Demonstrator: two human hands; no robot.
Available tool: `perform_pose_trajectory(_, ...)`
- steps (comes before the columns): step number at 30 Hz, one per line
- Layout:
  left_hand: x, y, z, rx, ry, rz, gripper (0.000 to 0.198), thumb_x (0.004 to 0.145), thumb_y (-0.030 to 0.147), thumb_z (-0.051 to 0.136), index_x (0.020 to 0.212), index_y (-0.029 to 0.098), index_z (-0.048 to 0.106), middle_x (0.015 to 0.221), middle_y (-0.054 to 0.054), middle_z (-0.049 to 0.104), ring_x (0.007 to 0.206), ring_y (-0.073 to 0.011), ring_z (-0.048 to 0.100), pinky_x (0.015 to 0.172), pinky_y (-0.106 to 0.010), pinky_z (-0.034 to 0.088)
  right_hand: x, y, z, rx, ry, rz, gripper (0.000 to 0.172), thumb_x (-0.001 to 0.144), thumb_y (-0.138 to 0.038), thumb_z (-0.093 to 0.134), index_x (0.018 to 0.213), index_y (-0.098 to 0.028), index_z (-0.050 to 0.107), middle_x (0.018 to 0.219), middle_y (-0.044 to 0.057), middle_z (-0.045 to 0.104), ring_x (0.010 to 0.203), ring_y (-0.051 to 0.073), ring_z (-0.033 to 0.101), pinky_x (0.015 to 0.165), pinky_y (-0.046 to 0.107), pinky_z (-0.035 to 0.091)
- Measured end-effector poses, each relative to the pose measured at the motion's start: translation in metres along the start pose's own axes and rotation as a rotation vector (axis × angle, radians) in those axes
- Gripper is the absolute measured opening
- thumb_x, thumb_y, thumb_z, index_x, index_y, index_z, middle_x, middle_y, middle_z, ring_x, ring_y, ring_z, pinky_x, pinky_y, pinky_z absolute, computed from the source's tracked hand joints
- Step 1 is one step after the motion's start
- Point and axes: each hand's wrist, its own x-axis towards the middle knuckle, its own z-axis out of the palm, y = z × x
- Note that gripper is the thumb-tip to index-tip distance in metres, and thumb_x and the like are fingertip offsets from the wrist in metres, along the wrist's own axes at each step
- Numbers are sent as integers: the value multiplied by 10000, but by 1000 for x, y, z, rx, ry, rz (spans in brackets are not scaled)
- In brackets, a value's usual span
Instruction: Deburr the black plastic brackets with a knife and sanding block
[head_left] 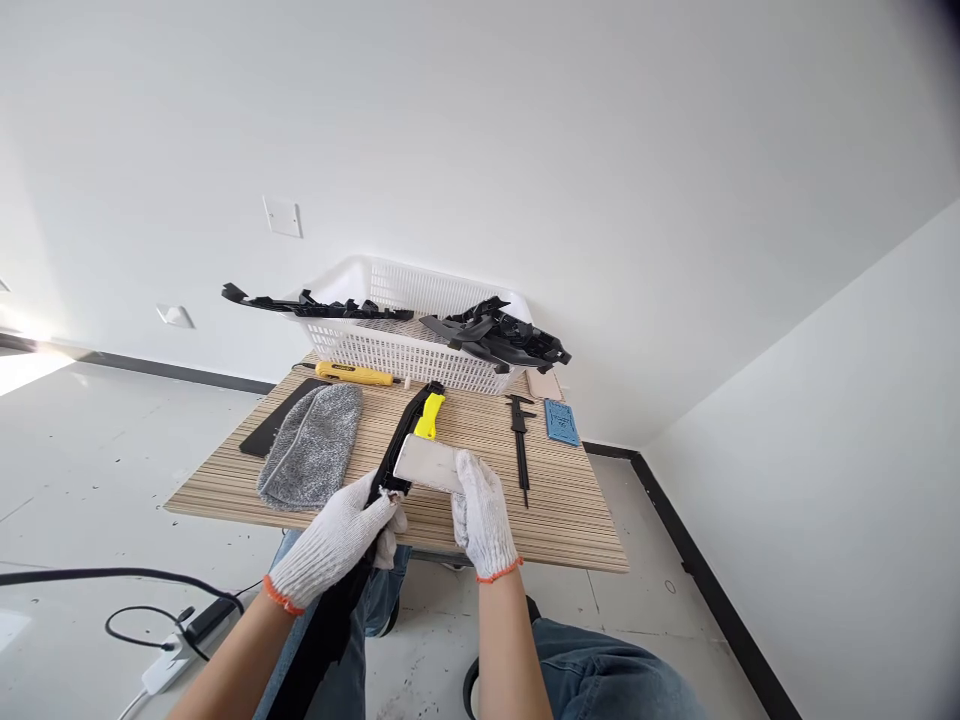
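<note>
The gloved left hand (346,535) reaches in from the near left, fingers curled around a long plastic strip (400,440) slanting across the near edge of the desk (562,515), while the right hand (482,512) pinches a flat, pale block (427,463) at the strip's right side. The left hand covers part of the strip, whose near end is cut off, and whether the block touches it is hard to tell. The strip is black, narrow and gently curved toward its far end.

Black strip (396,447), off-white block (427,463)
</note>
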Motion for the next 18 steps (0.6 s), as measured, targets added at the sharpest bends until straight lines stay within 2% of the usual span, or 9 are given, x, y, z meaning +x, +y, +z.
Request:
perform_pose_trajectory(3, 0, 1, 0, -13, -3, -7, 369, 839, 558, 567, 699, 219, 526, 427, 7, 587, 394, -156, 561, 453, -270, 493, -1, -2, 2, -13, 1, 7, 551, 692, -751, 682, 749, -264, 431, 343, -152, 295, 294, 58, 180, 251, 165, 170)
perform_pose_trajectory(8, -1, 4, 1, -66, -10, -45, 383, 824, 573, 602, 708, 214, 533, 447, 17, 579, 404, -149, 555, 448, -265, 489, 0, 1, 7, 56, 115, -24, 482, 737, -690, 672, 779, -260, 457, 352, -153, 303, 283, 59, 204, 265, 167, 183)
perform_pose_trajectory(13, 0, 2, 0, -72, -18, -35, 387, 825, 573, 605, 710, 210, 536, 448, 12, 581, 402, -148, 553, 445, -265, 488, 0, 2, 7, 49, 90, -20, 456, 726, -651, 694, 786, -256, 475, 349, -155, 299, 276, 61, 205, 259, 170, 182)
perform_pose_trajectory(18, 0, -1, -1, -69, -18, -26, 395, 845, 580, 591, 735, 204, 541, 457, 12, 585, 406, -144, 552, 447, -264, 492, 2, 2, 6, 63, 127, -27, 460, 732, -665, 688, 798, -256, 491, 355, -150, 322, 275, 62, 219, 260, 174, 196)
